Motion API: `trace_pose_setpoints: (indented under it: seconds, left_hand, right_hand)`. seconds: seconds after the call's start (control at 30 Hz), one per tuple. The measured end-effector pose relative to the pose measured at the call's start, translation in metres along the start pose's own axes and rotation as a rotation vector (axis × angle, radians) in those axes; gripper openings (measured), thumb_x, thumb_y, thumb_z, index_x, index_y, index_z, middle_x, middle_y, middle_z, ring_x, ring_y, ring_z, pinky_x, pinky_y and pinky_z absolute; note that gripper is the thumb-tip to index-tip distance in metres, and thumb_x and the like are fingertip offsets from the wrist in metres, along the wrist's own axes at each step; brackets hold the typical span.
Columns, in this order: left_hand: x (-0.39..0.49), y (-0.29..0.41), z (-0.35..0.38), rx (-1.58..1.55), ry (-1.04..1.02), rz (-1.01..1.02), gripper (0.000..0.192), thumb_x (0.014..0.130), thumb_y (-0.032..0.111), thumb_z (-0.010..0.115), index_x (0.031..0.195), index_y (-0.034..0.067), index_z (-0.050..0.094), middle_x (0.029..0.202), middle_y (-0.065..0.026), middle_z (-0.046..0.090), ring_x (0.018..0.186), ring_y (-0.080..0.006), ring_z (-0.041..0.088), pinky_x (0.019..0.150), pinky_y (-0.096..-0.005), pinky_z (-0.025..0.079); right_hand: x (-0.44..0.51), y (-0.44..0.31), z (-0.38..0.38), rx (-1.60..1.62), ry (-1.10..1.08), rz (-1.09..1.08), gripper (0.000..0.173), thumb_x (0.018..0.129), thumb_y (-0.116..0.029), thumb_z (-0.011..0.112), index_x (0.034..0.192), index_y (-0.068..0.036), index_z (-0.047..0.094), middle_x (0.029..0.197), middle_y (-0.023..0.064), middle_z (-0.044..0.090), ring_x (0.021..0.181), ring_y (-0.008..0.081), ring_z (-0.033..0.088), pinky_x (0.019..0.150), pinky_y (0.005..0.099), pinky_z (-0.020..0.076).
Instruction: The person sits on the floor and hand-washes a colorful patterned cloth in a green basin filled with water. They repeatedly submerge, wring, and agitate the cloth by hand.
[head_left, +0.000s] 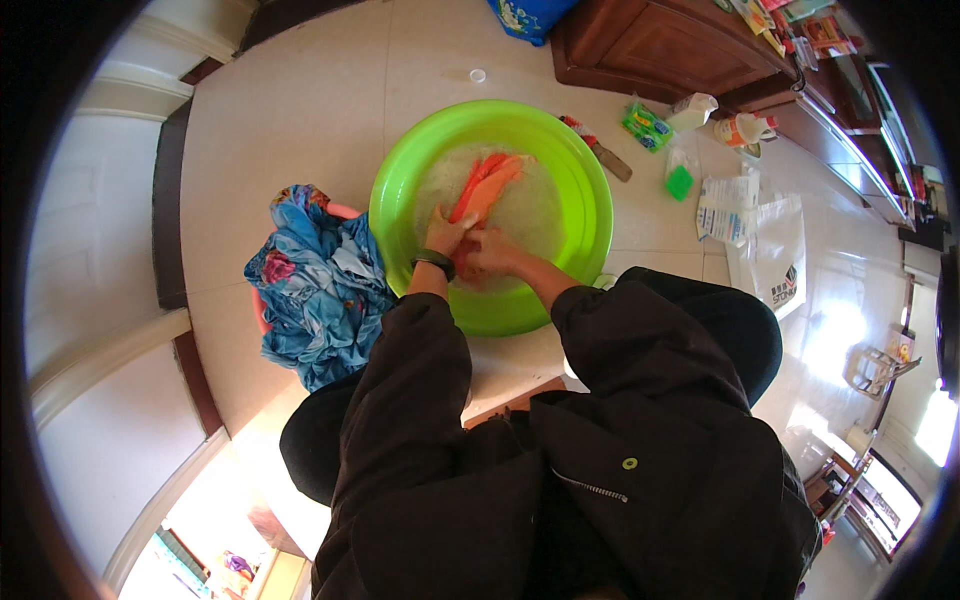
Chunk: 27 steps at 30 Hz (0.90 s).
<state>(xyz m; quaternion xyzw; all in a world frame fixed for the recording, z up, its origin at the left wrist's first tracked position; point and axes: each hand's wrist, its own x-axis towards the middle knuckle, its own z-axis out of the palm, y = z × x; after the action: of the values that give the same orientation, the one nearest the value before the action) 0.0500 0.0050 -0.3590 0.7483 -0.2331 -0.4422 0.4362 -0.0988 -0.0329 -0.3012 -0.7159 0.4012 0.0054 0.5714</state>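
Note:
A round lime-green plastic basin stands on the floor before me, with cloudy water in it. A red-orange cloth lies in the water, stretching from my hands towards the basin's far side. My left hand grips the cloth at its near part; a dark band is round that wrist. Close beside it, my right hand has its fingers curled on the same cloth. The fingertips of both hands are partly hidden by the cloth and water.
Left of the basin, blue floral fabric is heaped over a pink container. On the right lie a wooden-handled brush, a green package, bottles and white plastic bags. A wooden cabinet stands beyond; a small white cap lies nearby.

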Motion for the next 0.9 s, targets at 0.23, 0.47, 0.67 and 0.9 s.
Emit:
trace_pose_setpoints:
  seconds: [0.23,0.47,0.67,0.9]
  left_hand:
    - [-0.049,0.051,0.028,0.185,-0.109,0.033,0.047,0.081,0.021,0.066,0.12,-0.001,0.051,0.108,-0.0228,0.061,0.096,-0.0323,0.061,0.084,-0.0389,0.048]
    - [-0.076,0.1,0.077,0.75,-0.214,0.821,0.043,0.083,0.037,0.056,0.109,0.002,0.056,0.095,-0.0249,0.063,0.087,-0.0398,0.061,0.08,-0.0457,0.048]
    - [-0.094,0.143,0.082,0.621,-0.228,0.144,0.052,0.085,0.048,0.05,0.107,0.002,0.06,0.091,-0.0217,0.065,0.085,-0.0369,0.064,0.072,-0.0462,0.049]
    - [-0.08,0.124,0.052,0.39,-0.112,-0.168,0.063,0.089,0.057,0.039,0.109,0.001,0.06,0.089,-0.0217,0.066,0.082,-0.0378,0.064,0.068,-0.0434,0.051]
  right_hand:
    - [0.018,0.084,-0.046,0.189,0.13,0.291,0.05,0.086,-0.03,0.058,0.13,-0.009,0.048,0.118,0.0128,0.058,0.101,0.0231,0.058,0.089,0.0356,0.0455]
    - [0.011,0.054,-0.073,1.45,-0.059,0.42,0.045,0.088,-0.04,0.055,0.121,-0.009,0.053,0.112,0.0102,0.059,0.101,0.0223,0.058,0.086,0.0401,0.0472]
    - [-0.001,0.026,-0.059,1.331,0.038,0.25,0.047,0.086,-0.046,0.054,0.113,-0.007,0.058,0.103,0.01,0.061,0.095,0.0232,0.06,0.081,0.0438,0.049]
    - [0.016,0.017,-0.055,0.945,0.201,0.514,0.033,0.092,-0.027,0.048,0.116,-0.005,0.056,0.114,0.0085,0.059,0.095,0.0214,0.058,0.088,0.0337,0.0468]
